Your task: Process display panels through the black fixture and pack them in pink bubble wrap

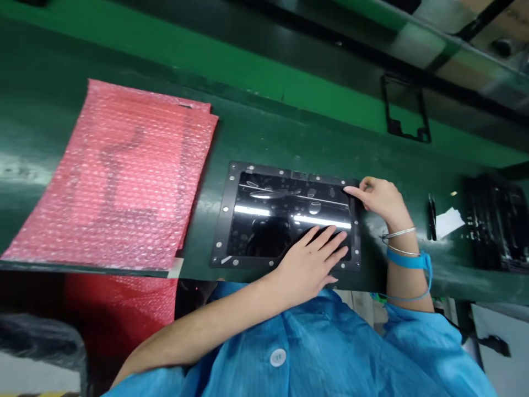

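A black screen panel (264, 220) lies flat on the green bench, its dark frame dotted with pale round spots and its glossy face showing bubble-like marks. My left hand (309, 264) rests on the panel's lower right part, palm down with fingers spread. At the upper right corner, my right hand (380, 201) has its fingers curled and thumb pressed in a pinch over the panel's edge. Whatever sits between those fingertips is too small to make out. A blue wrist strap (407, 259) circles my right forearm.
Pink bubble-wrap bags (124, 176) are stacked on the left and overhang the front edge. A black frame (407, 110) stands at the back right. Dark tweezers (432, 218), a white paper scrap (449, 221) and a stack of black parts (498, 220) lie to the right.
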### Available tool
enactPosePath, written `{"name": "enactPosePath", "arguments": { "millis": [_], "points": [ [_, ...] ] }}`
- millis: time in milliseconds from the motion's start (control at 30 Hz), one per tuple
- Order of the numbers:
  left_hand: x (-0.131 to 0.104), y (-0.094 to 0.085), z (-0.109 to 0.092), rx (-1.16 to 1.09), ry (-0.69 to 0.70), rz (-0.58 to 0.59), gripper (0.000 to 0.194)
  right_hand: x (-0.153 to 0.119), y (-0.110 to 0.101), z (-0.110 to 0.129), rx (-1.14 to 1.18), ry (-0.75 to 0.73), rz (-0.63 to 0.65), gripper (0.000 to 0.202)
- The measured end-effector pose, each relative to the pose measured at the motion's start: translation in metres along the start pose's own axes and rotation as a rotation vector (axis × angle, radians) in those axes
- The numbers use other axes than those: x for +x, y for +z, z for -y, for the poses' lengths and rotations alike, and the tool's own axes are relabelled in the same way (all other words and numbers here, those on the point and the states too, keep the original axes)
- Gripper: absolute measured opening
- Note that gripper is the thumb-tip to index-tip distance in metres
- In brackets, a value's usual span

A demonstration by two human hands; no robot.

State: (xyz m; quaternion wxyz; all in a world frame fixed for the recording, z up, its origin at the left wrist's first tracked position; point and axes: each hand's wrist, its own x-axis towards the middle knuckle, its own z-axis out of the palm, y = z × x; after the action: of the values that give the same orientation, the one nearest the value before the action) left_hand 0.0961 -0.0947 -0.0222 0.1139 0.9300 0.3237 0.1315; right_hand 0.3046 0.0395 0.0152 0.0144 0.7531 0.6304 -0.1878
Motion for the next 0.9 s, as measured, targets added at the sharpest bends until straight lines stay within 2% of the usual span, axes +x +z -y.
{"name": "enactPosePath", "arguments": {
  "millis": [133, 267, 367, 433, 567, 633, 800, 900],
  "points": [
    [0.006, 0.006, -0.005, 0.103, 0.0, 0.027, 0.051, 0.0, 0.003, 0.007, -0.142, -0.018, -0.049, 0.053],
    [0.009, -0.003, -0.005, 0.137, 0.005, 0.048, 0.049, -0.001, 0.005, 0.009, -0.171, -0.021, -0.051, 0.053],
    [0.013, -0.012, 0.008, 0.064, 0.042, 0.058, 0.047, -0.001, 0.008, 0.005, -0.117, -0.032, -0.069, 0.052],
    [0.015, -0.018, 0.026, 0.031, -0.012, 0.019, 0.047, -0.001, 0.011, 0.001, -0.048, -0.034, -0.111, 0.051],
    [0.022, -0.029, 0.066, 0.077, -0.341, -0.135, 0.052, -0.002, 0.015, -0.004, 0.141, -0.014, -0.208, 0.049],
    [0.028, -0.033, 0.078, 0.075, -0.412, -0.163, 0.054, -0.002, 0.016, -0.005, 0.217, 0.007, -0.251, 0.045],
    [0.043, -0.04, 0.086, 0.094, -0.496, -0.189, 0.045, -0.005, 0.017, -0.004, 0.515, -0.056, -0.286, 0.033],
    [0.043, -0.047, 0.086, 0.018, -0.507, -0.313, 0.035, -0.008, 0.018, -0.002, 0.789, -0.181, -0.156, 0.043]
  ]
}}
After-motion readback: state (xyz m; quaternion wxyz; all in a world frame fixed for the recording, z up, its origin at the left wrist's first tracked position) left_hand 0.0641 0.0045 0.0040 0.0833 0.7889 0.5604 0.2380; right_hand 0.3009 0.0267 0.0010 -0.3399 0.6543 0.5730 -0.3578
